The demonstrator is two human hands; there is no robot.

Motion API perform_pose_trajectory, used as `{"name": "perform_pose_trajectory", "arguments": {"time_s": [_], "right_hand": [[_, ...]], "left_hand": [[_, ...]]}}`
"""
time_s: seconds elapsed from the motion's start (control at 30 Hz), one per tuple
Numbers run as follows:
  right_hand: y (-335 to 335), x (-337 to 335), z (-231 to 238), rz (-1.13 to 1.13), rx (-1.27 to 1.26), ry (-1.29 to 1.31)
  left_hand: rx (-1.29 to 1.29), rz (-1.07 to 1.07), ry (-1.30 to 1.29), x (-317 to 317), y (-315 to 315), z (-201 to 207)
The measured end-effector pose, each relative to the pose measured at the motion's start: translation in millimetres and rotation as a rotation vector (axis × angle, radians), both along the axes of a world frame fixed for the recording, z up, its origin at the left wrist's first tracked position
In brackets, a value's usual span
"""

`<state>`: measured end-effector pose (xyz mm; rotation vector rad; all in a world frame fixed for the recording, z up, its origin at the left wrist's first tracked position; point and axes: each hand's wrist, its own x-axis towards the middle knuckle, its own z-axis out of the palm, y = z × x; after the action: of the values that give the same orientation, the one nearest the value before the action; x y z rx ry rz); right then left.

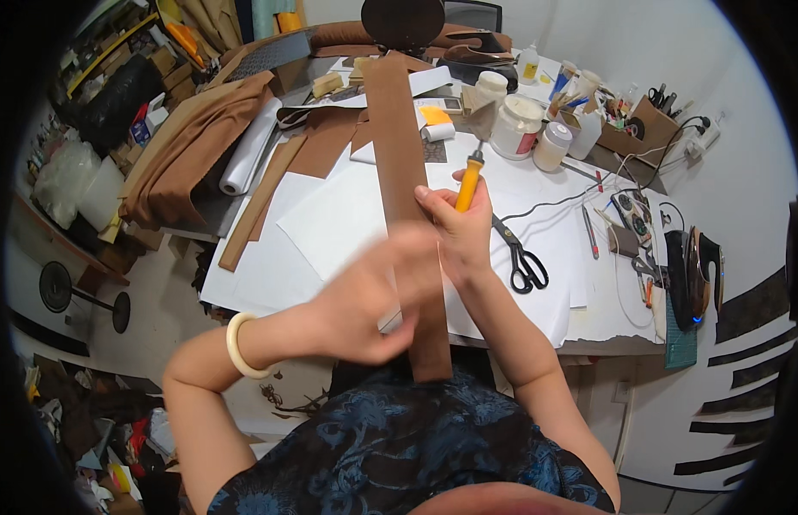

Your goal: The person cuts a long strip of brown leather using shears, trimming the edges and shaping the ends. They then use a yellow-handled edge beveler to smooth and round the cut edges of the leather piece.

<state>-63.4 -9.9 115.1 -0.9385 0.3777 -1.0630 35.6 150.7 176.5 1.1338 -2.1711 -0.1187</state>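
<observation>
A long brown leather-like strip [397, 137] runs from the far part of the table down to my shirt front. My right hand [463, 225] is closed around the yellow handle of a spatula [469, 182], whose triangular metal blade points away from me. The thumb of that hand also presses on the strip's right edge. Over the lower part of the strip is my left hand [356, 296], smeared by motion; a pale bangle is on its wrist. Whether it grips anything cannot be made out. Black-handled scissors [527, 268] lie right of my right hand.
White sheets cover the table [618, 300]. Glue jars [517, 127] and a box of tools [648, 129] stand at the back right. Brown material [197, 159] is heaped at the left, beside a white roll [251, 150]. Cables [545, 204] cross the right side.
</observation>
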Motion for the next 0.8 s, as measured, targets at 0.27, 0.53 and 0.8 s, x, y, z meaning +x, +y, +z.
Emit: {"name": "perform_pose_trajectory", "arguments": {"time_s": [0.27,0.53,0.8], "right_hand": [[51.5,13.0,20.0,-0.068,-0.267,0.037],[34.1,-44.3,28.6,-0.096,-0.386,-0.083],[12.4,-82.9,25.7,-0.242,-0.535,-0.014]], "left_hand": [[-0.264,0.738,0.373,47.2,-101.1,32.7],[-0.241,0.283,1.018,50.6,-51.1,89.0],[-0.407,0.187,0.972,54.9,-43.4,72.7]]}}
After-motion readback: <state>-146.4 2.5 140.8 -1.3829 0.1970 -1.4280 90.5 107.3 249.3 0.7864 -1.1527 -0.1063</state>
